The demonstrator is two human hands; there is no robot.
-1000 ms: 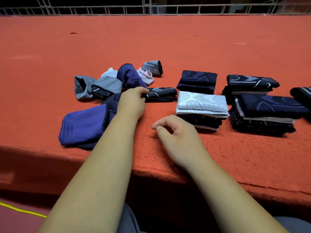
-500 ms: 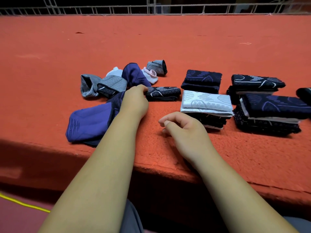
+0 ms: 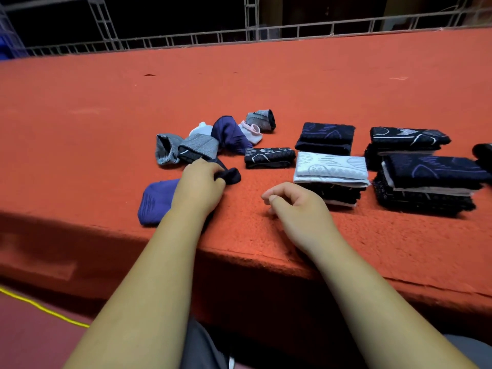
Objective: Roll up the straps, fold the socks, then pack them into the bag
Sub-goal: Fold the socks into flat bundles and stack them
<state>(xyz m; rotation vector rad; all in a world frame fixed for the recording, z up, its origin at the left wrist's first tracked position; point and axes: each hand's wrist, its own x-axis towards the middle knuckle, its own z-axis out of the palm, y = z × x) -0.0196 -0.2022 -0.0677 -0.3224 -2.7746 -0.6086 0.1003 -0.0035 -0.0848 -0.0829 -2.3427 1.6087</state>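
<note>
A purple sock (image 3: 155,202) with a dark navy cuff lies near the front edge of the red table (image 3: 106,102). My left hand (image 3: 201,186) grips the navy cuff end (image 3: 230,175), bunched under my fingers. My right hand (image 3: 298,206) rests on the table to the right, fingers loosely curled, holding nothing. Behind my left hand lies a loose heap of grey, purple, white and pink socks (image 3: 210,142). A folded black patterned sock (image 3: 269,157) lies alone beside the heap. Stacks of folded socks stand at the right: a white-topped stack (image 3: 331,170), a dark stack (image 3: 326,137) and taller stacks (image 3: 426,177).
A metal lattice rail (image 3: 247,35) runs along the table's far edge. The table's front edge drops off just below my wrists. A yellow cable (image 3: 40,306) crosses the floor at lower left. No bag shows in view.
My left hand has pulled the navy cuff of the purple sock back toward me and bunched it up. My right hand has stayed put. The camera has tilted a little.
</note>
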